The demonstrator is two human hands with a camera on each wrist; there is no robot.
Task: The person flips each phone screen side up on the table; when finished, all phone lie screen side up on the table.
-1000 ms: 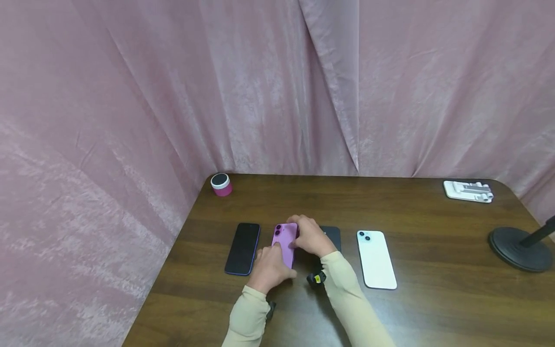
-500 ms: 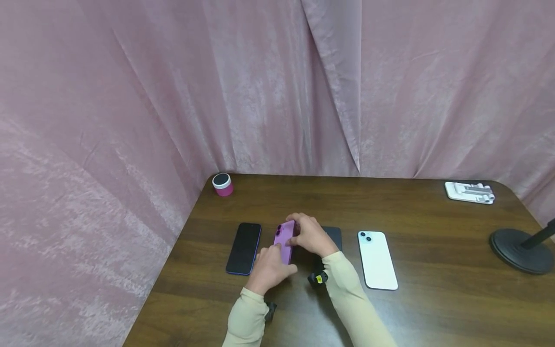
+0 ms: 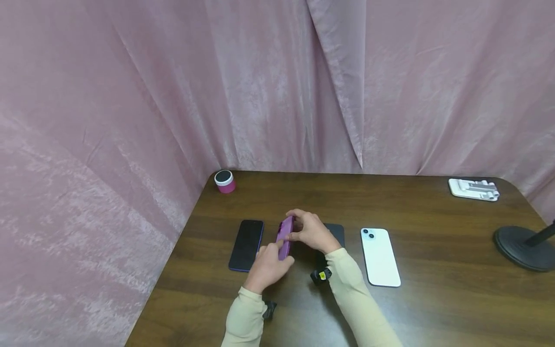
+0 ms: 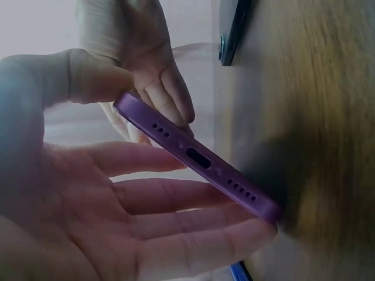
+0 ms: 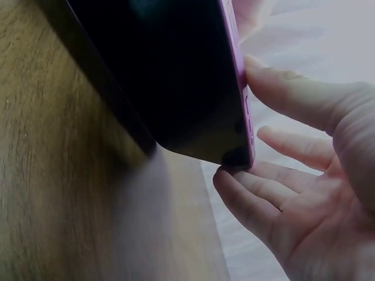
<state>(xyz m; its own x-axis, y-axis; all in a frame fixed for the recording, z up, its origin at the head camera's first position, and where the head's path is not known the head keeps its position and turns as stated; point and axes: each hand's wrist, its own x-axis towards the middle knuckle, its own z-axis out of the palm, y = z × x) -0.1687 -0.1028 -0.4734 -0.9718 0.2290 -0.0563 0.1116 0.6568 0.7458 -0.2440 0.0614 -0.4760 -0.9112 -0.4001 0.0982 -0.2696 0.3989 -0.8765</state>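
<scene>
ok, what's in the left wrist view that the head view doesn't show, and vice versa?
Only left wrist: the port slot and small holes in the end of the purple phone.

Only head: the pink jar, the white folded item and the round black base.

Both: the purple phone, the left hand, the right hand and the wooden table. A device cut off at the left wrist view's top edge: can't tell which.

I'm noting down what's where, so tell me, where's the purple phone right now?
In the head view, the purple phone is near the lower middle, tilted in the grip of the left hand and right hand, just right of the black phone.
</scene>
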